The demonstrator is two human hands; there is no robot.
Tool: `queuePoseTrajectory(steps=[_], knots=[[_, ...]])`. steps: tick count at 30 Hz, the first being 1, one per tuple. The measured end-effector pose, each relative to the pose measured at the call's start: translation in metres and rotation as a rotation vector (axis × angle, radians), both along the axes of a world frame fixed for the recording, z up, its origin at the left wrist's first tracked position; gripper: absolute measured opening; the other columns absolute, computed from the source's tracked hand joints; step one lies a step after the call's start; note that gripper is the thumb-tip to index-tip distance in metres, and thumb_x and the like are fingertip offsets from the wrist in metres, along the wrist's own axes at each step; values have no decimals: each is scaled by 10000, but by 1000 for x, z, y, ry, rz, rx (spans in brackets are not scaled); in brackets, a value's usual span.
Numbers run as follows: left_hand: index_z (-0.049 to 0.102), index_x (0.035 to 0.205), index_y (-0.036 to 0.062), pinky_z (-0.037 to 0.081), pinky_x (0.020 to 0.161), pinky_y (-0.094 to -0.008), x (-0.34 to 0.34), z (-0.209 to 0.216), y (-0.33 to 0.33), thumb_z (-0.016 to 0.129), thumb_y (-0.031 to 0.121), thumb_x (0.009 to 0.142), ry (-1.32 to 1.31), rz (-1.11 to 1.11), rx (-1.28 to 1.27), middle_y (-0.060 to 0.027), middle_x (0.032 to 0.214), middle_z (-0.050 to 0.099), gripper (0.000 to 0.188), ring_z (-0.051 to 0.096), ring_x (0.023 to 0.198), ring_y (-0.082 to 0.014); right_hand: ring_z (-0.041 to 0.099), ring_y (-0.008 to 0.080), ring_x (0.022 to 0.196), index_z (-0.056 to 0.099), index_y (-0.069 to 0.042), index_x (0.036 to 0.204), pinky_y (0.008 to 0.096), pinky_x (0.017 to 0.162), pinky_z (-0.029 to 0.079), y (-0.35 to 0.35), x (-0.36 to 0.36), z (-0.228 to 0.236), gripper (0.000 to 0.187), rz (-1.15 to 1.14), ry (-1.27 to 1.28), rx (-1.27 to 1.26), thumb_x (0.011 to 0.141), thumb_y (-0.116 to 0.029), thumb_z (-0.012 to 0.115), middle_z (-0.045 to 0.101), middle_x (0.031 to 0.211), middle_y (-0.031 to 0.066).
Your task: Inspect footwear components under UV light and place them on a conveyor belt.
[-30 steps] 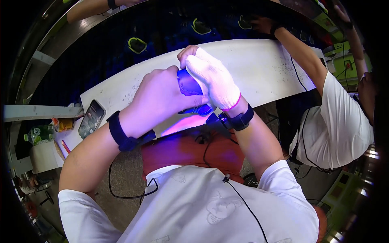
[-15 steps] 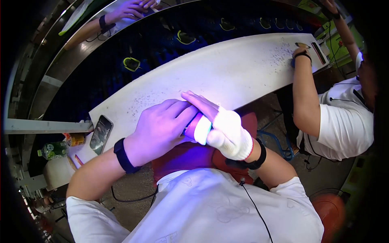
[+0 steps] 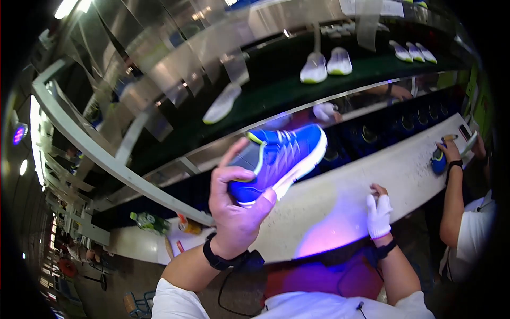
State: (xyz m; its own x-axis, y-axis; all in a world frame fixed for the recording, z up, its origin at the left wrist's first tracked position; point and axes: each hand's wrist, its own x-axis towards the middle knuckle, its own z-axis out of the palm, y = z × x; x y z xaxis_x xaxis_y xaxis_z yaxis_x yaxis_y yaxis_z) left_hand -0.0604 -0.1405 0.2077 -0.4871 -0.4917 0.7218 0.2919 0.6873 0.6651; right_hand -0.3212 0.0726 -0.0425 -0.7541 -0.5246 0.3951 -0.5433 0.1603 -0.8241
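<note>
Largest first. White table (image 3: 297, 234) runs under the line, violet light pool (image 3: 332, 226) on it near its front edge. Above and beyond: dark green belt (image 3: 276, 93) carrying white, lime-ended sole-shaped pieces (image 3: 313, 69), spaced apart. Lower dark channel holds shoes with lime collars (image 3: 366, 133).

Main item: blue sneaker (image 3: 303, 143), up in the air over the table, tilted, toe to upper right, side facing camera. Left hand (image 3: 234, 215) has it: grip clenched on the heel end, thumb low by the sole. Right hand (image 3: 379, 212), in a white glove with some fingertips bare, is released: fingers part-curled, nothing visible in it, over the table near the front edge.

Progress, my read: upper and white sole are together along the visible side; lacing area looks made up. So this pair of parts looks mated. Can't tell bond quality or the far side. Left: sneaker isn't set down anywhere yet; hand-off open.

Co-worker's hand (image 3: 451, 151) at the far right end is at another blue shoe (image 3: 439, 161).

Small stuff: green bottle (image 3: 150, 223), orange-yellow can (image 3: 188, 225), left end, clear of the sneaker.
</note>
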Motion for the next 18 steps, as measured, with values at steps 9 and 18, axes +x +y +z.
queuePoseTrajectory(steps=[9, 18], knots=[[622, 1404, 125, 477, 1152, -453, -129, 255, -251, 778, 342, 961, -1, 641, -811, -217, 1555, 523, 518, 584, 1381, -388, 672, 416, 1057, 665, -11, 1142, 501, 923, 556, -14, 6, -8, 233, -78, 106, 122, 930, -80, 732, 665, 1151, 223], [657, 1368, 39, 488, 1131, -491, -105, 110, -162, 737, 171, 976, -376, 274, -1079, -161, 1417, 669, 420, 609, 1326, -384, 689, 399, 982, 680, -22, 1037, 507, 878, 558, -8, 4, -7, 139, -82, 122, 88, 925, -78, 741, 697, 1060, 205]])
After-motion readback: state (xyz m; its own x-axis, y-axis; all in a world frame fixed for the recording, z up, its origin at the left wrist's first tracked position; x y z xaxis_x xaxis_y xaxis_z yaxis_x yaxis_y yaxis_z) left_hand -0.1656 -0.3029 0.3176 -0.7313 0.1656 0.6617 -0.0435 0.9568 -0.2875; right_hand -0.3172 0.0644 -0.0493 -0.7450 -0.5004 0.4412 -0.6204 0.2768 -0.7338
